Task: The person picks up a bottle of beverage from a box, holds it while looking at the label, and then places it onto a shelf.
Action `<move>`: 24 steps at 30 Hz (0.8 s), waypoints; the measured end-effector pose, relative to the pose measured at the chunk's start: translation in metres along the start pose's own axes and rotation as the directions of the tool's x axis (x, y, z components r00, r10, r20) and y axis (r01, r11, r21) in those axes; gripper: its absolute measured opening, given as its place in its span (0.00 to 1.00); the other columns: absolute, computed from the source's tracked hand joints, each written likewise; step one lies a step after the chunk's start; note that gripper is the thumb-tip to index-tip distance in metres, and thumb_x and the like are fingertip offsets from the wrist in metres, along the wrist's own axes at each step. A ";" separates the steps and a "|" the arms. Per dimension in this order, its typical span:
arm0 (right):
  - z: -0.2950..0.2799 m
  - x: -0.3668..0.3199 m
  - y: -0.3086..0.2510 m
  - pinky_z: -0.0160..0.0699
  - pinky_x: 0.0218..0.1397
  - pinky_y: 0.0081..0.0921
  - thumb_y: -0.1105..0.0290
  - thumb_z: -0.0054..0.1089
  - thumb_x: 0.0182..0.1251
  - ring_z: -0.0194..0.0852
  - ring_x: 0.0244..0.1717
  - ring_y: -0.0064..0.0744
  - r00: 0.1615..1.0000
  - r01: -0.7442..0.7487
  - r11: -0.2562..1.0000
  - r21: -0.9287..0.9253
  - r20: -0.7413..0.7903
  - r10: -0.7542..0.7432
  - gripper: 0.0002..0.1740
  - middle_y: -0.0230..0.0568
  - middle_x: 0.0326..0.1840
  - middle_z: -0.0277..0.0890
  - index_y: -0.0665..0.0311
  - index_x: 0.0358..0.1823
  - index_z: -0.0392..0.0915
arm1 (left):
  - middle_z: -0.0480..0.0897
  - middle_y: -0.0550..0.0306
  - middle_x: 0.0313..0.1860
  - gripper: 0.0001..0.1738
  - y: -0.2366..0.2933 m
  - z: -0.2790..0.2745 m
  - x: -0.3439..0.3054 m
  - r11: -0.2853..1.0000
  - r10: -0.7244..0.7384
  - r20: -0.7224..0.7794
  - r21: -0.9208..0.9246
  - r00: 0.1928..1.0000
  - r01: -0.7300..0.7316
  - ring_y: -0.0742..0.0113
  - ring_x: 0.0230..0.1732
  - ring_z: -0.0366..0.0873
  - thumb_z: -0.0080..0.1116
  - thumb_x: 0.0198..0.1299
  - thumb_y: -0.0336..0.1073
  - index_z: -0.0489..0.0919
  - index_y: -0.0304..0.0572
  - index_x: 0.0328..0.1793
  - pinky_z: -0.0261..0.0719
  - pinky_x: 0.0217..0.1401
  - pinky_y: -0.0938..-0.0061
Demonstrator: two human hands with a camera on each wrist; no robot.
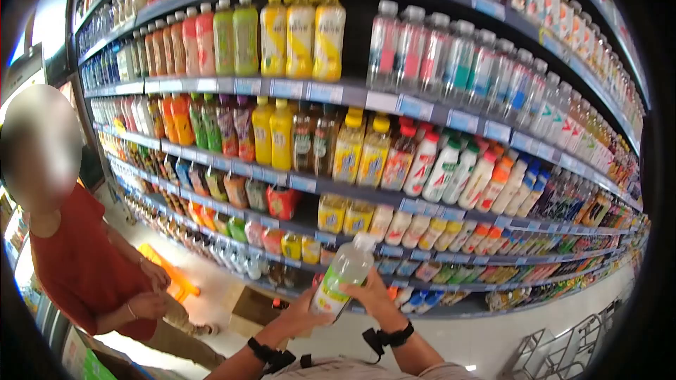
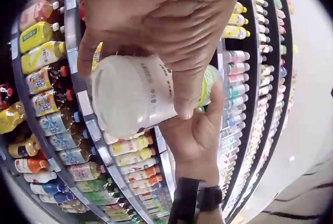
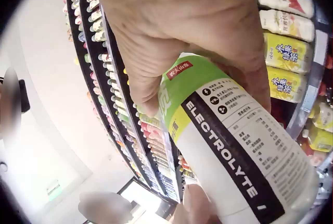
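White-capped bottle [image 1: 345, 274] between both hands [image 1: 340, 307].

Btl label [image 3: 207, 157] grn/wht, blk band [image 3: 234, 168] w/ wht lettering [image 3: 218, 146]; person's shirt [image 1: 91, 260] red, wrist straps [image 1: 398, 336] blk

Tiered shelves [image 1: 355, 92] packed with drinks rise beyond the grip. Above it and to its left stand three yellow bottles [image 1: 301, 36]; above right, clear bottles [image 1: 459, 60]. Left of the grip, a cardboard box [image 1: 243, 327] rests on the floor [image 1: 458, 341].
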State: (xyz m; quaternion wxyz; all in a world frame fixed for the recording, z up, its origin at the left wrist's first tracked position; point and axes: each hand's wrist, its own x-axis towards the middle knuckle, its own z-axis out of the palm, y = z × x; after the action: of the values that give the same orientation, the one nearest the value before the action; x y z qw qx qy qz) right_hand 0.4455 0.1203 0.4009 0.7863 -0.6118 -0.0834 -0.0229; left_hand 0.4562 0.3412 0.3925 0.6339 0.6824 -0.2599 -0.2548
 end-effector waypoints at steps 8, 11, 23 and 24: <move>0.028 -0.006 -0.013 0.69 0.73 0.36 0.62 0.81 0.56 0.69 0.69 0.33 0.994 0.081 0.922 -0.380 0.103 -0.044 0.50 0.43 0.68 0.71 0.65 0.77 0.60 | 0.77 0.45 0.64 0.47 -0.007 0.005 0.006 0.974 0.170 -0.198 0.186 0.965 -0.133 0.58 0.65 0.77 0.80 0.53 0.45 0.67 0.32 0.73 0.75 0.69 0.64; 0.028 -0.002 -0.007 0.69 0.73 0.35 0.60 0.81 0.55 0.69 0.70 0.35 0.988 0.099 0.920 -0.378 0.146 -0.046 0.53 0.45 0.69 0.70 0.66 0.78 0.58 | 0.77 0.44 0.64 0.49 0.000 0.007 0.001 0.974 0.183 -0.236 0.174 0.954 -0.144 0.57 0.65 0.78 0.81 0.51 0.45 0.67 0.31 0.73 0.76 0.68 0.63; 0.027 -0.016 -0.039 0.67 0.75 0.36 0.61 0.82 0.53 0.68 0.72 0.35 0.986 0.092 0.904 -0.417 0.165 -0.025 0.53 0.44 0.71 0.70 0.66 0.78 0.60 | 0.78 0.48 0.66 0.52 0.014 0.021 -0.009 0.949 0.159 -0.282 0.306 0.946 -0.068 0.61 0.67 0.77 0.82 0.50 0.47 0.65 0.35 0.75 0.75 0.69 0.64; 0.026 -0.019 -0.043 0.67 0.76 0.36 0.61 0.82 0.53 0.68 0.72 0.35 0.988 0.081 0.902 -0.425 0.156 -0.015 0.53 0.44 0.71 0.70 0.66 0.78 0.60 | 0.78 0.48 0.67 0.52 0.018 0.024 -0.010 0.952 0.161 -0.272 0.296 0.949 -0.077 0.60 0.68 0.77 0.82 0.50 0.47 0.64 0.35 0.76 0.75 0.70 0.63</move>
State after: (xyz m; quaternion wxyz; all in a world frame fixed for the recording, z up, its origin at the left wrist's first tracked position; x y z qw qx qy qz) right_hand 0.4179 0.1337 0.4449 0.6230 -0.7676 -0.1498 -0.0144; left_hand 0.4323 0.3291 0.4088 0.5759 0.7788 -0.2378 -0.0724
